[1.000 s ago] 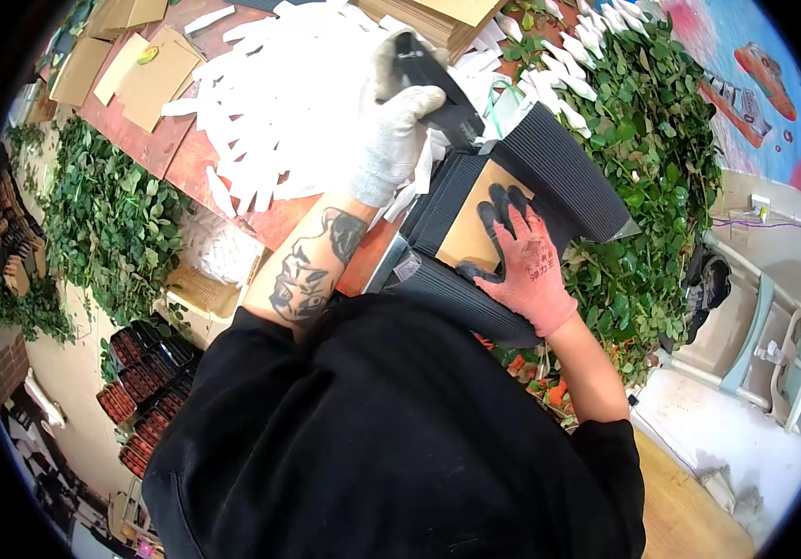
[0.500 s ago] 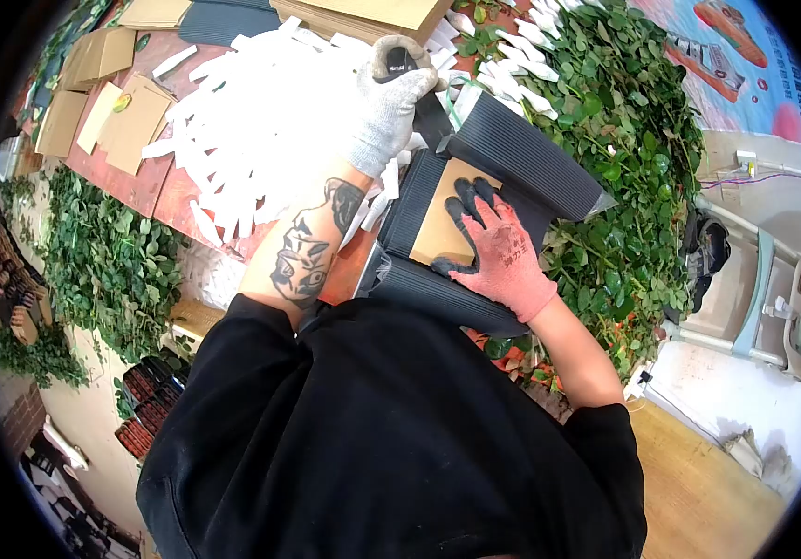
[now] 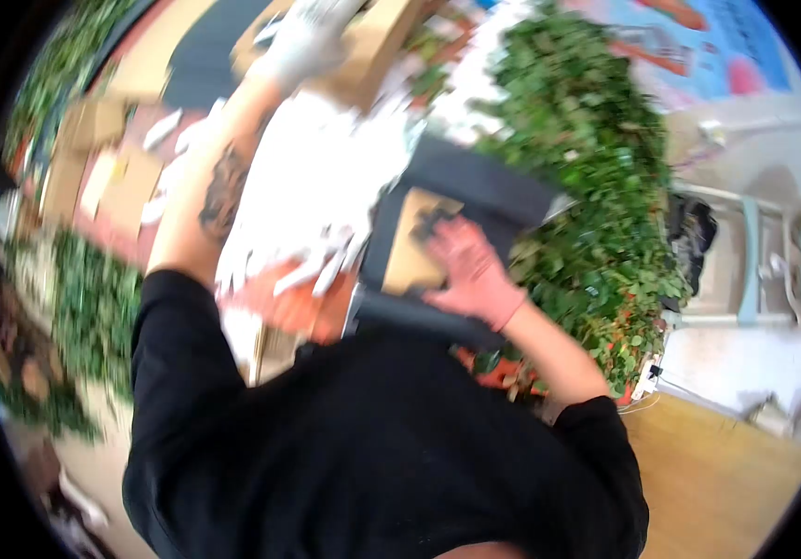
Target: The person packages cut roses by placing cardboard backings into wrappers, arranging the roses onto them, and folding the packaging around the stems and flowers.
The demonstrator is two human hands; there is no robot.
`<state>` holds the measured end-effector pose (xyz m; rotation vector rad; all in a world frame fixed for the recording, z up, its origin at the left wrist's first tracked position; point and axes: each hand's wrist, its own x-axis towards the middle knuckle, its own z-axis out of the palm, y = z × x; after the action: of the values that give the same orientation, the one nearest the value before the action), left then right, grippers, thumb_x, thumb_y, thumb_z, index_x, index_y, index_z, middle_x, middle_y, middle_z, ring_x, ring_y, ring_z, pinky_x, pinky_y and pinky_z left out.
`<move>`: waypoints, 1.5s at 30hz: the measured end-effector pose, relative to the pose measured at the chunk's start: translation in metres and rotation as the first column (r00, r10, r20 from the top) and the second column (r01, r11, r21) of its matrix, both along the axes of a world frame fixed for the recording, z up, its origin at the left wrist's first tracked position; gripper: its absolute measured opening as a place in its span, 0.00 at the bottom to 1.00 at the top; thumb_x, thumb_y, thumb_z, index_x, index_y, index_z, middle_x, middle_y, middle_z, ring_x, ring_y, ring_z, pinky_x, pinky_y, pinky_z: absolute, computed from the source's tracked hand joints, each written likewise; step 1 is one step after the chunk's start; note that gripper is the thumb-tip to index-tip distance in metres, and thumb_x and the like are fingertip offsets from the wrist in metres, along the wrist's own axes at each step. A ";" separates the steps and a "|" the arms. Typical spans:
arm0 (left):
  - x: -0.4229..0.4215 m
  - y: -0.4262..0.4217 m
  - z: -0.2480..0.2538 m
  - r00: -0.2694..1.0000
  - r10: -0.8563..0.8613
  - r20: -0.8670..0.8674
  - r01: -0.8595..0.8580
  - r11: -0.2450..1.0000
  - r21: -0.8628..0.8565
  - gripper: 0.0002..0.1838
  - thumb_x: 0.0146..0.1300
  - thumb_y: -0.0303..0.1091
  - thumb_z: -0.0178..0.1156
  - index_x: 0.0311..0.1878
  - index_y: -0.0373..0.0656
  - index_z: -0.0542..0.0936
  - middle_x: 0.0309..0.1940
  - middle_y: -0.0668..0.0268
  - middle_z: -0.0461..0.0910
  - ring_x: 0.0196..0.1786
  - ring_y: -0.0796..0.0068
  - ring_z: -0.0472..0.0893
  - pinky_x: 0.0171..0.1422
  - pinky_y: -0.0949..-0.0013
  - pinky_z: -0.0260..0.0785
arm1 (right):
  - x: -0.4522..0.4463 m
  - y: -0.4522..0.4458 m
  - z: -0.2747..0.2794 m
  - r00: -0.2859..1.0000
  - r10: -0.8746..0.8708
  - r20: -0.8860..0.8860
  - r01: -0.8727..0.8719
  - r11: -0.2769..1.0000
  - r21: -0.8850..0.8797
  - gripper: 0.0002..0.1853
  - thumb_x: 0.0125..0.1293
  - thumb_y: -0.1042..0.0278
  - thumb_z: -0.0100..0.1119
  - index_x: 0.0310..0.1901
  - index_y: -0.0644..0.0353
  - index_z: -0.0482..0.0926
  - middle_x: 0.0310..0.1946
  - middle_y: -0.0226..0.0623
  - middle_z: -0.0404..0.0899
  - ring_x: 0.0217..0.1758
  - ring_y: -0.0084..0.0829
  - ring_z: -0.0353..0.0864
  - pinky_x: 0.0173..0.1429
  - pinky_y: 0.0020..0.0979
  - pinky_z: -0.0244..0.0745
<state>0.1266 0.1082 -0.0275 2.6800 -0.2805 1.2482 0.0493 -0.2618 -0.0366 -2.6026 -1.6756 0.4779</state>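
My right hand [image 3: 475,275], in a pink glove with dark fingertips, lies spread and flat on a tan cardboard sheet [image 3: 410,244]. That sheet rests on black ribbed wrapping material [image 3: 475,182], whose upper part stands as a folded flap above my hand. Far up at the top edge, my left hand [image 3: 312,42] in a pale grey-white glove is at a cardboard stack [image 3: 377,58]. Motion smears its fingers, and part of it is near the frame edge. A small dark object shows beside it, too blurred to name.
Many white pieces [image 3: 326,158] cover the middle of the red table [image 3: 144,126]. Leafy green stems [image 3: 596,186] are heaped along the right, with more greenery [image 3: 97,307] at left. Folded cardboard [image 3: 88,140] lies at the upper left. A pale chair frame [image 3: 750,261] stands at right.
My left hand has let go of the black strip by the flap and moved up and left to the cardboard stack. My right hand stays flat on the sheet. The view has shifted and blurred.
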 end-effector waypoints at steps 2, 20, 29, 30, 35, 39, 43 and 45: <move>0.029 0.027 -0.032 0.989 0.078 -0.126 -0.056 0.984 0.171 0.34 0.44 0.22 0.57 0.61 0.47 0.69 0.53 0.56 0.72 0.58 0.57 0.71 0.61 0.58 0.62 | 0.007 -0.006 -0.009 0.996 0.082 0.047 -0.083 0.996 0.017 0.41 0.50 0.37 0.58 0.61 0.60 0.70 0.63 0.53 0.65 0.69 0.49 0.59 0.74 0.43 0.50; 0.067 0.015 -0.038 0.842 0.328 -0.429 -0.282 0.945 0.169 0.24 0.63 0.50 0.52 0.59 0.48 0.75 0.54 0.60 0.77 0.53 0.57 0.77 0.60 0.59 0.65 | 0.085 -0.001 0.245 0.764 0.515 0.390 -0.637 0.698 0.327 0.14 0.54 0.62 0.58 0.43 0.54 0.79 0.42 0.34 0.79 0.45 0.32 0.79 0.51 0.33 0.75; 0.064 0.010 -0.034 0.837 0.352 -0.419 -0.319 0.936 0.150 0.22 0.60 0.43 0.56 0.56 0.44 0.76 0.53 0.57 0.77 0.56 0.55 0.74 0.63 0.56 0.62 | 0.393 0.045 0.056 0.872 -0.284 0.399 0.112 0.909 0.401 0.34 0.55 0.53 0.61 0.62 0.57 0.65 0.52 0.46 0.73 0.62 0.40 0.71 0.67 0.37 0.65; 0.064 0.010 -0.034 0.844 0.344 -0.413 -0.309 0.939 0.151 0.22 0.60 0.42 0.57 0.56 0.44 0.76 0.53 0.57 0.77 0.56 0.55 0.74 0.63 0.56 0.62 | 0.420 0.046 0.046 0.810 -0.456 0.369 0.365 0.884 0.292 0.34 0.55 0.54 0.61 0.63 0.57 0.65 0.58 0.46 0.69 0.65 0.44 0.67 0.68 0.43 0.62; 0.065 0.006 -0.032 0.844 0.329 -0.423 -0.315 0.943 0.106 0.24 0.55 0.38 0.58 0.56 0.42 0.76 0.53 0.58 0.77 0.56 0.52 0.73 0.65 0.55 0.61 | 0.520 0.051 -0.031 0.564 -0.464 0.683 0.520 0.842 0.143 0.36 0.57 0.62 0.57 0.69 0.56 0.60 0.63 0.47 0.63 0.67 0.53 0.61 0.68 0.51 0.57; 0.067 0.004 -0.032 0.844 0.324 -0.427 -0.310 0.945 0.106 0.23 0.55 0.37 0.58 0.55 0.42 0.76 0.53 0.56 0.77 0.55 0.51 0.74 0.65 0.54 0.61 | 0.536 0.055 -0.051 0.469 -0.431 0.771 0.582 0.807 0.097 0.30 0.64 0.64 0.52 0.69 0.54 0.61 0.61 0.47 0.66 0.63 0.51 0.66 0.66 0.49 0.59; 0.066 0.006 -0.034 0.828 0.353 -0.437 -0.329 0.935 0.131 0.24 0.55 0.38 0.58 0.56 0.41 0.75 0.54 0.55 0.76 0.57 0.52 0.73 0.67 0.53 0.59 | 0.548 0.046 -0.036 0.545 -0.410 0.732 0.507 0.856 0.102 0.18 0.65 0.66 0.48 0.57 0.53 0.71 0.53 0.43 0.75 0.54 0.44 0.76 0.56 0.45 0.68; 0.065 0.006 -0.034 0.828 0.345 -0.442 -0.329 0.937 0.115 0.24 0.55 0.39 0.58 0.56 0.42 0.75 0.54 0.55 0.76 0.57 0.52 0.73 0.67 0.53 0.59 | 0.555 0.025 -0.015 0.496 -0.389 0.776 0.452 0.879 0.152 0.18 0.64 0.67 0.47 0.56 0.52 0.72 0.48 0.42 0.76 0.51 0.42 0.77 0.53 0.42 0.69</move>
<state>0.1911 0.1141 -0.0612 3.0360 0.2545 0.6322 0.6040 -0.2371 -0.0520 -3.3735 -0.9464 -0.7914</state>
